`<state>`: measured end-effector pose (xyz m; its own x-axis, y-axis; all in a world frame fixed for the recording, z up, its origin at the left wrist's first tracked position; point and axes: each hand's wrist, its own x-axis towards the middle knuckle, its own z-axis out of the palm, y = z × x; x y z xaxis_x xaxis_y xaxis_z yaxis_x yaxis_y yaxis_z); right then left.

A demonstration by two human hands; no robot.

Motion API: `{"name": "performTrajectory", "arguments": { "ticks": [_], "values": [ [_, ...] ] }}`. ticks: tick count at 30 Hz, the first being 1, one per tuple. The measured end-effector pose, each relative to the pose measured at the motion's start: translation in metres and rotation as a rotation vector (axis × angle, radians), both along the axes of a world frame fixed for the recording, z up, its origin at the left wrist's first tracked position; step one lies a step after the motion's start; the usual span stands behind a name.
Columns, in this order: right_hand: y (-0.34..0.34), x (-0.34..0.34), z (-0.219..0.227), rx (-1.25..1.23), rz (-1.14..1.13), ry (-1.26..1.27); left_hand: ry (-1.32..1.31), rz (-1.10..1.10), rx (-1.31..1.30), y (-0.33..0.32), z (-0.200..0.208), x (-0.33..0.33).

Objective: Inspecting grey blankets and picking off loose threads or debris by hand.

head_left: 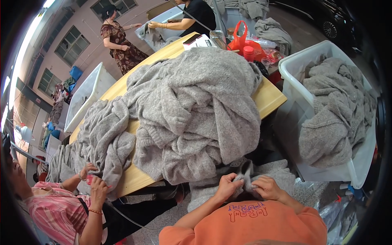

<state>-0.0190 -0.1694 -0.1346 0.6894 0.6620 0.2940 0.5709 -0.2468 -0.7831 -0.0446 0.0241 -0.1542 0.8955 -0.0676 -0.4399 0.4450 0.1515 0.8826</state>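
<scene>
My left hand (228, 187) pinches the edge of a grey knitted garment (279, 170) close in front of my body. My right hand (266, 188) grips the same garment a little to the right, fingers closed. Between the two hands a short stretch of the knit stands up in folds. The rest of this garment spreads out below the table edge on both sides of my hands. Just beyond lies a big heap of grey knitwear (196, 110) on a wooden table (271, 98).
A white bin (290, 69) of grey knits stands at right. On the left a person in a pink striped shirt (57, 208) works on grey knitwear with a small red tool (90, 179). A red bag (240, 38) and a jar (218, 38) sit far back; two people stand beyond.
</scene>
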Motion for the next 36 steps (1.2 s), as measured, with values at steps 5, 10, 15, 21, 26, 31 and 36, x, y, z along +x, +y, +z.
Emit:
{"name": "performTrajectory", "arguments": {
  "ticks": [5, 10, 15, 21, 26, 31, 36],
  "values": [
    [0.016, 0.01, 0.019, 0.172, 0.116, -0.254, 0.0, -0.093, 0.037, -0.014, 0.028, 0.008],
    [0.032, 0.01, 0.013, 0.241, 0.046, -0.357, -0.104, -0.005, 0.097, -0.005, 0.012, 0.001],
    [0.029, 0.006, 0.009, 0.249, 0.355, 0.095, -0.043, 0.178, -0.091, -0.006, 0.024, 0.009],
    [0.035, 0.002, -0.002, 0.234, 0.307, 0.094, -0.129, 0.232, -0.025, -0.002, 0.034, 0.014],
    [0.033, 0.003, 0.005, 0.189, -0.042, -0.33, 0.069, 0.078, -0.276, -0.003, 0.007, 0.002],
    [0.034, 0.002, 0.004, 0.059, -0.157, -0.541, 0.045, 0.063, -0.276, -0.008, 0.008, 0.001],
    [0.036, 0.003, -0.006, 0.086, -0.206, -0.556, 0.106, 0.048, -0.357, -0.002, 0.007, -0.001]
  ]
}}
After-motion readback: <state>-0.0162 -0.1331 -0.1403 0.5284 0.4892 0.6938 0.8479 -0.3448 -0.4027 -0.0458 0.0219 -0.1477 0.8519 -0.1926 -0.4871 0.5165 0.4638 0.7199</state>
